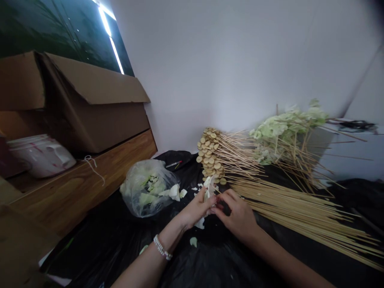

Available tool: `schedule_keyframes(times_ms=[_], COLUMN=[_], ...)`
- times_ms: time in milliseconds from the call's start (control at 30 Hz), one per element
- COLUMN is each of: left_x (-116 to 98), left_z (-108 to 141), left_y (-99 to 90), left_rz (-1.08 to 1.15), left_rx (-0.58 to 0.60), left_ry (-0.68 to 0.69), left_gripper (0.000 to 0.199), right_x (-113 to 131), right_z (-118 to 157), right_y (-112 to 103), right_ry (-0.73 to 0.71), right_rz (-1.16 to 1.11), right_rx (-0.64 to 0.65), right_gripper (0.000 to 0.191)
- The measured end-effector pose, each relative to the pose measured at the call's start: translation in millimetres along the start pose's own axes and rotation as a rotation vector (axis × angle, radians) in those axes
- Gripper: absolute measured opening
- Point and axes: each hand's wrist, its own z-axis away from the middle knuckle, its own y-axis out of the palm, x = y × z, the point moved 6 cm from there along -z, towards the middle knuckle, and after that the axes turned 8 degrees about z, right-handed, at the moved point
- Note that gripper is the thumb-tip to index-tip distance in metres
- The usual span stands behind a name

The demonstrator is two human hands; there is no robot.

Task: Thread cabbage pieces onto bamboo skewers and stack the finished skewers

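My left hand (196, 208), below a beaded bracelet at the wrist, is closed around pale cabbage leaf pieces (210, 186). My right hand (235, 212) meets it at the leaf, its thumb and fingers pinched at the leaf's lower edge; what lies between those fingertips is too small to make out. Loose leaf scraps (193, 241) lie on the black plastic sheet (192, 268). Left of my hands sits a clear plastic bag (147, 190) with leaves in it. Long bare wooden sticks (300, 216) lie to the right.
Skewers with round pale slices (210, 154) are stacked against the wall. Behind the sticks, skewered cabbage leaves (282, 128) form a heap at the right. An open cardboard box (105, 120) and a white container (42, 154) stand on a wooden surface (126, 160) at the left.
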Motion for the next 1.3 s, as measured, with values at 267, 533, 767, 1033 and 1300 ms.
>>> schedule_keyframes(times_ms=[267,533,767,1033,1300], left_x=[-7.6,-9.5,0.5,-13.8,-39.4], left_z=[-0.1,-4.1,-5.5,-6.1,-3.7], left_y=[3.8,-21.7,-12.6,-26.6,-50.5], left_rz=[0.045,0.132,0.218,0.332,0.302], left_rx=[0.041,-0.19,-0.117,-0.234,-0.332], left_ry=[0.033,-0.024,-0.045,-0.007,0.177], left_gripper=[0.062,0.039,0.031,0.024,0.031], right_x=[-3.9,-10.6,-1.8,-8.7,-17.0], right_z=[-0.1,-3.4,0.7,-3.1,-4.0], right_y=[-6.8,-18.6,-12.0,-18.7,-18.5], right_ry=[-0.061,-0.075,-0.135,-0.125,-0.129], right_rz=[-0.002,0.02,0.084,0.058,0.107], right_rx=[-0.109,-0.219,-0.171,-0.183,-0.167], right_gripper=[0.013,0.012,0.014,0.019,0.023])
